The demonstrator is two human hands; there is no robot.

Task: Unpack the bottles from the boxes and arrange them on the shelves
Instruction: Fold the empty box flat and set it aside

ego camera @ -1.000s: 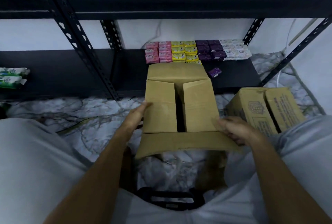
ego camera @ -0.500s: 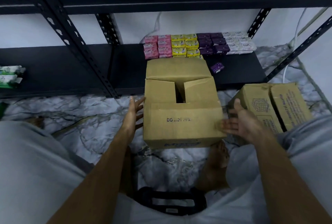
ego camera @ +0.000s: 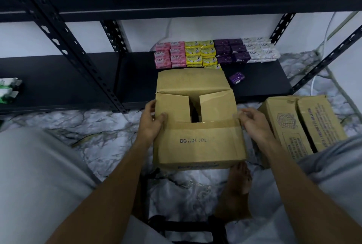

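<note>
A brown cardboard box (ego camera: 197,143) stands on the marble floor in front of the black bottom shelf (ego camera: 135,79). Its two inner flaps lie nearly closed with a dark gap between them, and the far flap stands open. My left hand (ego camera: 151,121) grips the box's upper left corner, thumb on the left inner flap. My right hand (ego camera: 252,123) holds the upper right corner, fingers curled at the edge of the near flap. No bottle is visible; the box's contents are hidden.
A second, closed carton (ego camera: 299,124) lies to the right against my knee. Pink, yellow, purple and white soap packs (ego camera: 215,51) are stacked at the shelf's back, with one loose purple pack (ego camera: 237,77). Green-white packs (ego camera: 8,91) sit far left. A slanted black upright (ego camera: 64,44) crosses the left.
The near flap has dropped down against the box's front. Both hands were open beside the box half a second ago and now grasp its top corners.
</note>
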